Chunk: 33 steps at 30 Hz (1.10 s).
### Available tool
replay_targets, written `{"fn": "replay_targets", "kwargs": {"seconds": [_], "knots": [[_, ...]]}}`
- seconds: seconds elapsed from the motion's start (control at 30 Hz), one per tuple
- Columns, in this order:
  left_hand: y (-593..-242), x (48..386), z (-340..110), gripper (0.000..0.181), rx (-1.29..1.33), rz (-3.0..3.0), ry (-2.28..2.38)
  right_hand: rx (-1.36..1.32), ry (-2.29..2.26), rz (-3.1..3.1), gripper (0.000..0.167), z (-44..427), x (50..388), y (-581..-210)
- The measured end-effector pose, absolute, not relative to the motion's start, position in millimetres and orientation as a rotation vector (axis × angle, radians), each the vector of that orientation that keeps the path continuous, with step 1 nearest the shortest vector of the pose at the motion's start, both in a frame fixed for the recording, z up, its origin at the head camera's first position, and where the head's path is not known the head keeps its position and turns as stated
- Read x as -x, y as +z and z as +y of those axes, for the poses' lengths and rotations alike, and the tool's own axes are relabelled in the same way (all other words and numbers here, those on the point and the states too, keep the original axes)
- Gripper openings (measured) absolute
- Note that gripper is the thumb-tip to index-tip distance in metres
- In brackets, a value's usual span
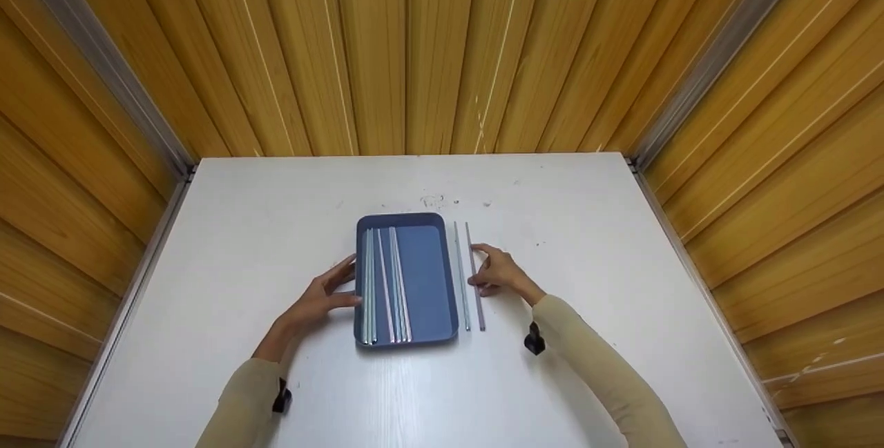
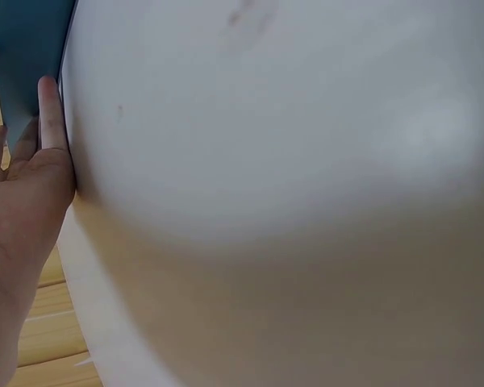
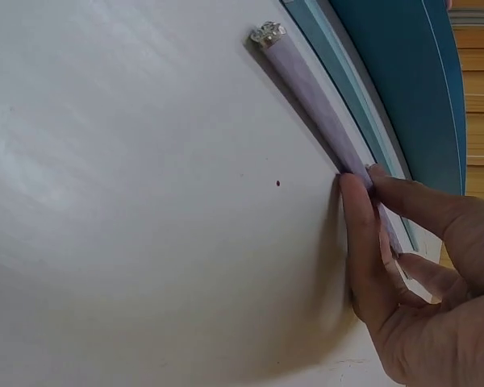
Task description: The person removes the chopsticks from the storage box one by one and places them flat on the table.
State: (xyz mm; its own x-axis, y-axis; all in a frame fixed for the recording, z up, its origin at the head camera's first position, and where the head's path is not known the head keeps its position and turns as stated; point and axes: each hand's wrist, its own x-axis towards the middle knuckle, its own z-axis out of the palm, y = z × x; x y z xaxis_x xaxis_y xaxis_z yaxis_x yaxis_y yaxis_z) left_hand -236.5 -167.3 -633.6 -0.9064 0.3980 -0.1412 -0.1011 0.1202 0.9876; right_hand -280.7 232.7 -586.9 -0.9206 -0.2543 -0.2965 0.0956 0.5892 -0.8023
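A blue tray (image 1: 428, 275) lies on the table, with several thin teal and pink sticks (image 1: 398, 289) lengthwise in its left and middle part. The left hand (image 1: 321, 303) touches the tray's left side, fingers extended, thumb at the rim; in the left wrist view that hand (image 2: 24, 185) lies against the tray wall (image 2: 32, 48). Right of the tray a teal stick (image 1: 462, 282) and a purple stick (image 1: 476, 296) lie side by side. The right hand (image 1: 503, 273) pinches the purple stick; in the right wrist view thumb and fingers (image 3: 363, 226) hold the purple stick (image 3: 315, 101), its end decorated.
The white table (image 1: 587, 227) has small dark marks beyond the tray. Wood-patterned walls (image 1: 428, 54) stand behind and at both sides, with metal posts at the corners. Black clips (image 1: 534, 339) hang at both sleeves.
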Motion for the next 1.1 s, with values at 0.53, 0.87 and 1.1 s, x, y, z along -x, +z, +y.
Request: {"fn": "replay_targets", "kwargs": {"seconds": [0.53, 0.87, 1.1], "knots": [[-632, 235, -168, 0.093, -0.284, 2.063, 1.81, 0.195, -1.373, 2.464, 0.07, 209, 281, -552], [-634, 235, -169, 0.095, -0.31, 2.058, 1.824, 0.476, -1.357, 2.531, 0.055, 179, 285, -541], [-634, 236, -168, 0.095, -0.305, 2.06, 1.826, 0.621, -1.284, 2.436, 0.064, 149, 282, -547]]}}
